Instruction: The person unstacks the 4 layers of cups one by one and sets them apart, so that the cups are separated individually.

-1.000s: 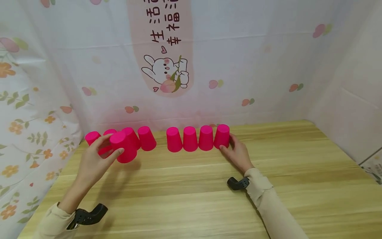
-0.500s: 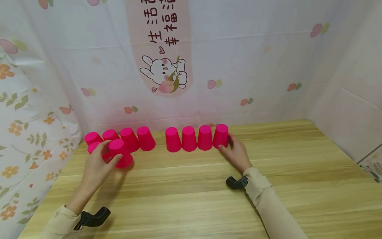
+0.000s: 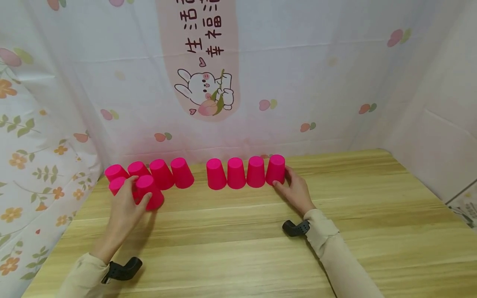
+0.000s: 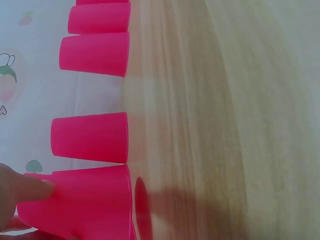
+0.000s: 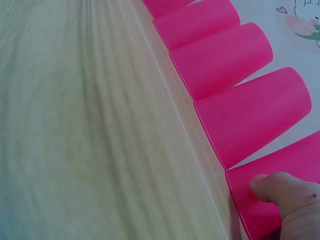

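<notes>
My left hand (image 3: 124,212) grips an upside-down pink cup (image 3: 152,193), thumb on its near side. This cup stands in front of the left group, at or barely above the wood; I cannot tell which. Beside it, partly covered by the fingers, is another pink cup (image 3: 116,184). Several more form a row behind, ending in the cup (image 3: 182,173) on that row's right. My right hand (image 3: 296,192) holds the rightmost pink cup (image 3: 276,169) of a second upside-down row, its thumb (image 5: 270,187) pressed on the wall. Next to that stands another cup (image 3: 255,171).
A gap parts the two rows of cups. Behind them hangs a white printed curtain (image 3: 290,74), and a floral one (image 3: 22,174) closes the left side. Bare wooden table (image 3: 231,248) lies in front.
The left hand has lowered its cup from above the table to the front of the left group, uncovering the cup beside it. My right hand has stayed on its cup.
</notes>
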A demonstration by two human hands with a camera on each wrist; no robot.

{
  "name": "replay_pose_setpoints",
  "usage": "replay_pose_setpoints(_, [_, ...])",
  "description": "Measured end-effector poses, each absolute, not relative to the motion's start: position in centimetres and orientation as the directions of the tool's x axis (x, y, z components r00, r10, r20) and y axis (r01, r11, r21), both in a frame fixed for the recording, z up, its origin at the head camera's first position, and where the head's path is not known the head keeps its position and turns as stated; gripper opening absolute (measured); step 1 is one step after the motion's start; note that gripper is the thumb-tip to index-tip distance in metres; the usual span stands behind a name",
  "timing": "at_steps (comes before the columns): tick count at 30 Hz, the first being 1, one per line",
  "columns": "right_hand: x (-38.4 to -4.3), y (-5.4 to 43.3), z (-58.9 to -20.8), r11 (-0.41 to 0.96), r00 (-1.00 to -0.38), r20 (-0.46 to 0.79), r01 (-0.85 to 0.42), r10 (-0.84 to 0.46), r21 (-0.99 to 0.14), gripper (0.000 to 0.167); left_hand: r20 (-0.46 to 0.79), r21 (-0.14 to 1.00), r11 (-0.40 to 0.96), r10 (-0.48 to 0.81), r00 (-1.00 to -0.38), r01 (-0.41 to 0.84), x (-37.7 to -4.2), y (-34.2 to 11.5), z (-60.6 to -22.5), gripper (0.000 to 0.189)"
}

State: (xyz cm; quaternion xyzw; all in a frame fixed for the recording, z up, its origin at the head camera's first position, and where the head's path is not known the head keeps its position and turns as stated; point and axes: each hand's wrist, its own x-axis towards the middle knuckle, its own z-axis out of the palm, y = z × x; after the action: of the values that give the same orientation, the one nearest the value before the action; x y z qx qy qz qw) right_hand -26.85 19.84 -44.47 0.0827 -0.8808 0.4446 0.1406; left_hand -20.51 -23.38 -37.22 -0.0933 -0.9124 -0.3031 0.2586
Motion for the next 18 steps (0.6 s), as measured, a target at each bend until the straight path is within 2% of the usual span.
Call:
replay_pose_setpoints(5, [-26.77, 19.9, -44.36, 0.576, -0.951, 0.307, -0.262, -0.021, -0.774, 0.063, 0.498, 0.52, 0.807, -0.02, -0.867, 0.28, -20.78, -23.08, -37.08, 0.054])
replay_pose_setpoints(18, [-26.87, 19.91, -44.55, 0.566, -0.951, 0.307, -0.267, -0.026, -0.78, 0.063, 0.515, 0.484, 0.835, -0.029, -0.857, 0.262, -21.45, -23.06, -37.26, 0.053])
